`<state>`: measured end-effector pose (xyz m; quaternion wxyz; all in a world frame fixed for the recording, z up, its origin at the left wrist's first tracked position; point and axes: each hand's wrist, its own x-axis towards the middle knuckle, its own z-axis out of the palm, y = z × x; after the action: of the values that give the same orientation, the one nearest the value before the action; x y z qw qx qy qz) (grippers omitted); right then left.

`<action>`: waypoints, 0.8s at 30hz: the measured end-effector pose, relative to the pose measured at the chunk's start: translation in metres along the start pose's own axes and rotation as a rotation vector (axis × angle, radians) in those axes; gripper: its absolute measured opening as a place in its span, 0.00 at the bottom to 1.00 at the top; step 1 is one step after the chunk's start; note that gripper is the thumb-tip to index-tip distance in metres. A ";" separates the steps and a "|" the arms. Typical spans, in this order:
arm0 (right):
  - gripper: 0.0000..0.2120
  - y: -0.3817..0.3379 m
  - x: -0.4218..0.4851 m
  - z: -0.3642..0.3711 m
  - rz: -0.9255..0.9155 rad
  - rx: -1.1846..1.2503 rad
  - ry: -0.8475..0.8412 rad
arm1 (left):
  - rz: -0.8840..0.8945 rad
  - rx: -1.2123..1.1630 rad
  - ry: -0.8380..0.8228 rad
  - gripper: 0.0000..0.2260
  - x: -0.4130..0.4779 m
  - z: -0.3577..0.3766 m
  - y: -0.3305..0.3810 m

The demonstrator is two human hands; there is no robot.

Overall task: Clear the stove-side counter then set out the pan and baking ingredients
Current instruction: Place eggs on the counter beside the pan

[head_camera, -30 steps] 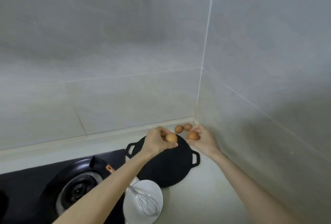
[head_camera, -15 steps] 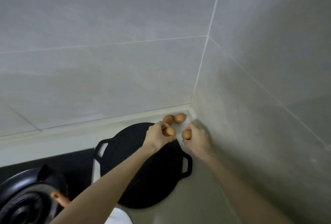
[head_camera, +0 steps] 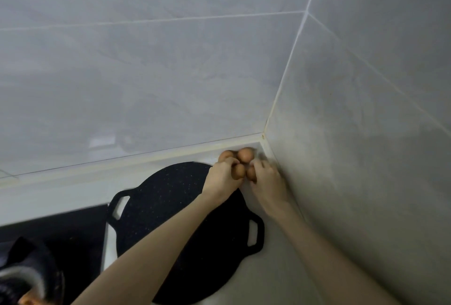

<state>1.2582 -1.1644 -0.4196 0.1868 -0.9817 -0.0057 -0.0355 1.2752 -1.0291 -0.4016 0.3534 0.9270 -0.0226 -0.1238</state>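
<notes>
A flat black two-handled pan (head_camera: 170, 209) lies on the pale counter (head_camera: 268, 275) beside the stove. Two brown eggs, one (head_camera: 245, 154) clear and one (head_camera: 225, 155) half hidden, rest in the far corner against the tiled walls. My left hand (head_camera: 223, 179) holds a third brown egg (head_camera: 238, 171) in curled fingers just in front of them. My right hand (head_camera: 267, 182) holds a fourth brown egg (head_camera: 251, 172) beside it. Both held eggs are low over the counter and touch or nearly touch each other.
The black stove top (head_camera: 61, 229) with a burner (head_camera: 24, 278) fills the lower left. Grey tiled walls (head_camera: 353, 134) close the counter at the back and the right. My forearms cross over the pan.
Both hands have moved further into the corner and lower, bringing their eggs close to the two resting ones. The view has tilted up; the white bowl with the whisk is out of frame.
</notes>
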 end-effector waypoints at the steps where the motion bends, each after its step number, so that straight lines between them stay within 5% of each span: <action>1: 0.11 0.001 0.000 0.000 -0.006 -0.003 -0.007 | 0.004 0.016 0.005 0.17 0.001 0.002 0.000; 24: 0.15 -0.045 -0.003 -0.054 -0.032 0.334 0.144 | 0.064 -0.152 0.171 0.11 -0.058 -0.071 0.009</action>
<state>1.2503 -1.1426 -0.3531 0.3466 -0.9317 -0.0140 -0.1074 1.2368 -0.9824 -0.3319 0.4272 0.9034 -0.0122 -0.0341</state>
